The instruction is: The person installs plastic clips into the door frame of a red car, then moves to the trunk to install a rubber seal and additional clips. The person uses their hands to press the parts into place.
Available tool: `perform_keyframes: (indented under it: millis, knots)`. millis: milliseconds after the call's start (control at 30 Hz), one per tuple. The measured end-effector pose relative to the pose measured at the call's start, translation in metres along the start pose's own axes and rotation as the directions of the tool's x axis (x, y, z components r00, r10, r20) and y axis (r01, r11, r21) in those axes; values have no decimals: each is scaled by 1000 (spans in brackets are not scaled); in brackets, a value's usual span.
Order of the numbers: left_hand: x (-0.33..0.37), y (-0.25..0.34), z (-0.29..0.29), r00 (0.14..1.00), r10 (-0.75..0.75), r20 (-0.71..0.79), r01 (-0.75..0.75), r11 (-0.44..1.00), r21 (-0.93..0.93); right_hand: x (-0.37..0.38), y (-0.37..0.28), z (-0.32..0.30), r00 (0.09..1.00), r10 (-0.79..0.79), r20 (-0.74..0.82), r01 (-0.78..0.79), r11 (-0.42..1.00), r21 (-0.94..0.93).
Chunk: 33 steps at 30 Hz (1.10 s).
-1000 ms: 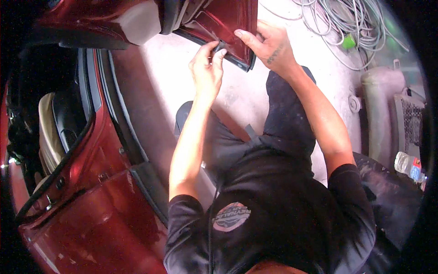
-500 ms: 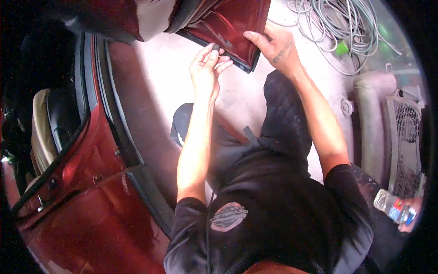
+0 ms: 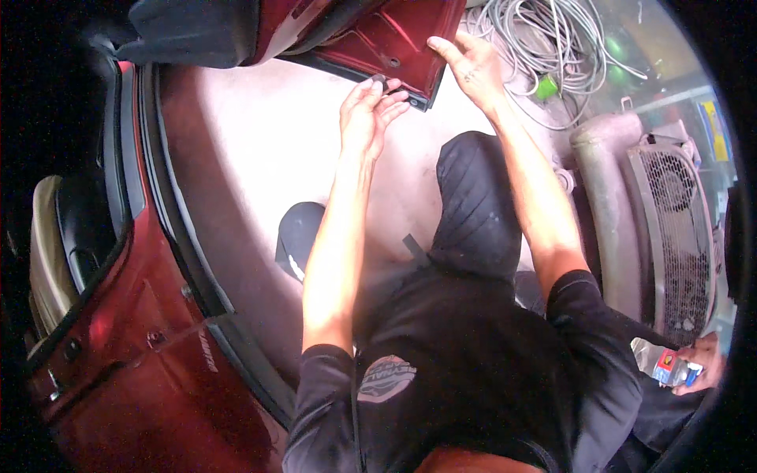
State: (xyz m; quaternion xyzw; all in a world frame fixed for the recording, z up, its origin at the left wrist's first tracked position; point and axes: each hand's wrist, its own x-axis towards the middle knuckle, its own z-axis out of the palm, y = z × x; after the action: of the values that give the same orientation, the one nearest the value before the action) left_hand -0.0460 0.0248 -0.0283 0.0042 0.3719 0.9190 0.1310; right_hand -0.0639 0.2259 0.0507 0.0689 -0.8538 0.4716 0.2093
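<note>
Floor (image 3: pixel 244 142) overexp., dk. edges, fisheye dist.

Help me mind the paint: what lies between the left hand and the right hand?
In the head view, a corner of the red car body panel lies between the left hand and right hand.

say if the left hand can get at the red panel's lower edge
Probably yes: the left hand is close to the lower edge of the red panel, nothing visible between, though it pinches a small dark piece.

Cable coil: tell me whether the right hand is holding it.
No, the right hand has its thumb on the red panel; the cable coil lies on the floor.
</note>
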Motion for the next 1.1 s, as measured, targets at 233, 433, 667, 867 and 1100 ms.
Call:
perform_keyframes:
  millis: [233,433,667,867,1100]
  knots:
    - [13,-1,-9,992,4,123,0,1000,-28,2,-1,14,986,-96,-138,76,987,-143]
    - [19,-7,-5,992,-36,120,48,994,-97,14,-9,24,949,24,-314,-10,999,46]
    - [20,-13,-26,996,-32,85,44,988,-151,-72,14,86,953,-236,-192,238,971,-11]
    - [-10,-1,-31,999,-12,-40,12,1000,0,-83,10,105,977,-210,45,214,972,-100]
    - [-56,8,-40,979,-11,-204,-11,994,-106,-105,-20,115,972,-91,218,58,986,154]
